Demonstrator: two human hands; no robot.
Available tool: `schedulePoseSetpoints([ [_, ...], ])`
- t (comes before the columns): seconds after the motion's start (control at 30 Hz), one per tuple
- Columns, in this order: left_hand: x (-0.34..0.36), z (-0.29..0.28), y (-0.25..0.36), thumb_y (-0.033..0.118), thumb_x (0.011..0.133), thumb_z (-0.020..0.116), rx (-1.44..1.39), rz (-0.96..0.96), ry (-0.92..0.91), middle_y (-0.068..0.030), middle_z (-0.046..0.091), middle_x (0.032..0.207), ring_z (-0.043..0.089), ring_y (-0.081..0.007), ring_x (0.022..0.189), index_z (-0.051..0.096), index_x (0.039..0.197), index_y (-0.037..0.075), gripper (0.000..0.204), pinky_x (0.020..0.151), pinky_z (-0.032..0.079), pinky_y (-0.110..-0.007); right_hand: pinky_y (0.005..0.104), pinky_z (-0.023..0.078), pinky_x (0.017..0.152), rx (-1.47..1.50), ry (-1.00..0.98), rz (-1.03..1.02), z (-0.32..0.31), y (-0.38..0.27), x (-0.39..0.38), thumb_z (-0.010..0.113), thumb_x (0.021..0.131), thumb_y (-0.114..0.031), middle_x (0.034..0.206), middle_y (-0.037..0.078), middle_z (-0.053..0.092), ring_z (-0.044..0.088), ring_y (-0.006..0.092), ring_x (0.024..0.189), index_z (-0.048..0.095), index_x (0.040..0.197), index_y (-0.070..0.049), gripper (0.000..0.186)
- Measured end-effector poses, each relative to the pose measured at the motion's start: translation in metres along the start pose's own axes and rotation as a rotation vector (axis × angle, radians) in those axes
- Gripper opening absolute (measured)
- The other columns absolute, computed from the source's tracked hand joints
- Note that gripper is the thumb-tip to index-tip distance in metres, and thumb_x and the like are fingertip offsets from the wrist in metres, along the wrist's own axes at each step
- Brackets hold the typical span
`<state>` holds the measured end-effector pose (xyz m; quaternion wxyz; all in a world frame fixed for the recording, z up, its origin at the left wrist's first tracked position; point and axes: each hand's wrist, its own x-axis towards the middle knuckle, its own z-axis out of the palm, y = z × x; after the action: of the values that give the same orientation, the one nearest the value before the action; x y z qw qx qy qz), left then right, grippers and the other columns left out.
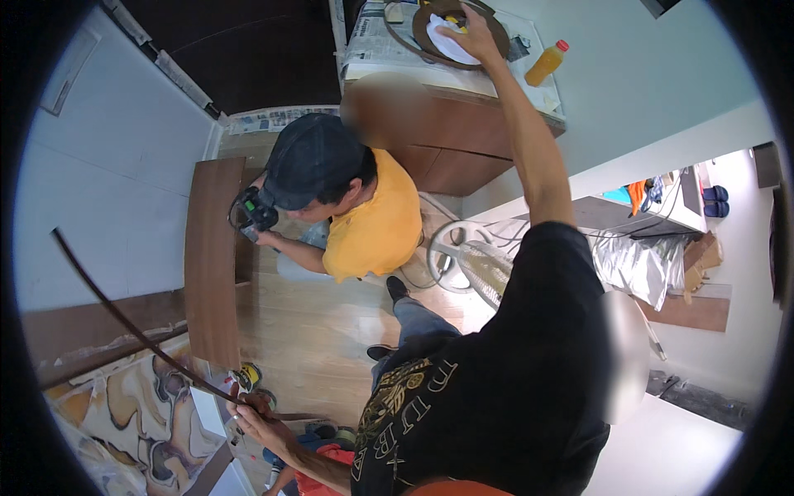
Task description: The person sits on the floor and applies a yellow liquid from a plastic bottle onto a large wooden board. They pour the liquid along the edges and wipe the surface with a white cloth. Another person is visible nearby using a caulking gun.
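My left hand point(258, 422), at the lower left, is closed around one end of a long, thin dark brown strip point(136, 331). The strip rises in a curve toward the far left. My right arm reaches up to the cabinet top, where my right hand point(475, 37) lies over a coil of brown banding point(495, 37). Its thumb and fingers are spread apart at the coil, beside something white point(451, 43) inside the ring. Whether the fingers press on the coil is hard to make out.
A co-worker in a yellow shirt point(385, 219) holds a black power tool point(255, 213) by an upright brown panel point(213, 264). Someone in red point(327, 471) is below my left arm. An orange-liquid bottle point(547, 64) stands on the cabinet point(455, 124); a grey hose point(436, 264) loops nearby.
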<state>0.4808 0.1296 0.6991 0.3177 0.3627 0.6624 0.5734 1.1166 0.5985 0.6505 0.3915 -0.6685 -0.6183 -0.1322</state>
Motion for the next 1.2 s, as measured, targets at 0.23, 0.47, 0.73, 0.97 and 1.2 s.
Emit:
schedulePoseSetpoints([
  [0.23, 0.034, 0.002, -0.022, 0.038, 0.105, 0.045, 0.104, -0.11, 0.086, 0.0018, 0.046, 0.081, 0.038, -0.0058, 0.068, 0.049, 0.136, 0.002, 0.048, 0.061, 0.034, -0.021, 0.0471, 0.038, 0.111, 0.506, 0.043, 0.667, -0.053, 0.112, -0.068, 0.065, 0.09, -0.049, 0.146, 0.023, 0.041, 0.044, 0.035, 0.134, 0.028, 0.147, 0.001, 0.085],
  [0.47, 0.076, -0.098, -0.045, 0.039, 0.098, 0.058, 0.083, -0.103, 0.426, -0.0056, 0.064, 0.094, 0.057, -0.0106, 0.073, 0.055, 0.13, 0.004, 0.047, 0.063, 0.047, -0.026, 0.0468, 0.039, 0.109, 0.312, -0.318, 0.472, 0.063, 0.068, -0.174, 0.064, 0.091, -0.048, 0.144, 0.023, 0.043, 0.046, 0.034, 0.132, 0.03, 0.145, 0.001, 0.08],
  [0.73, -0.149, -0.37, -0.008, 0.03, 0.095, 0.065, 0.131, 0.173, 1.393, -0.0033, 0.056, 0.061, 0.055, -0.0122, 0.05, 0.056, 0.1, 0.006, 0.026, 0.044, 0.044, -0.026, 0.0464, 0.041, 0.108, 0.45, -0.582, 0.165, 0.137, -0.123, -0.182, 0.062, 0.092, -0.046, 0.141, 0.022, 0.045, 0.048, 0.0328, 0.129, 0.033, 0.144, 0.0, 0.075],
  [0.97, -0.331, -0.535, 0.131, 0.005, 0.092, 0.05, 0.22, 0.136, 1.706, -0.0097, 0.056, 0.066, 0.056, -0.018, 0.048, 0.053, 0.084, -0.002, 0.011, 0.046, 0.053, -0.034, 0.0461, 0.043, 0.107, 0.444, -0.578, 0.073, 0.155, -0.166, -0.164, 0.06, 0.094, -0.044, 0.139, 0.021, 0.047, 0.05, 0.0317, 0.126, 0.035, 0.142, 0.0, 0.07],
  [1.2, -0.337, -0.644, 0.173, 0.018, 0.092, 0.059, 0.363, 0.112, 1.575, -0.0074, 0.059, 0.071, 0.058, -0.0184, 0.058, 0.06, 0.09, 0.003, 0.015, 0.054, 0.05, -0.035, 0.0458, 0.044, 0.105, 0.397, -0.433, 0.028, 0.15, -0.149, -0.129, 0.058, 0.095, -0.043, 0.136, 0.021, 0.049, 0.052, 0.0307, 0.124, 0.037, 0.141, -0.001, 0.066],
])
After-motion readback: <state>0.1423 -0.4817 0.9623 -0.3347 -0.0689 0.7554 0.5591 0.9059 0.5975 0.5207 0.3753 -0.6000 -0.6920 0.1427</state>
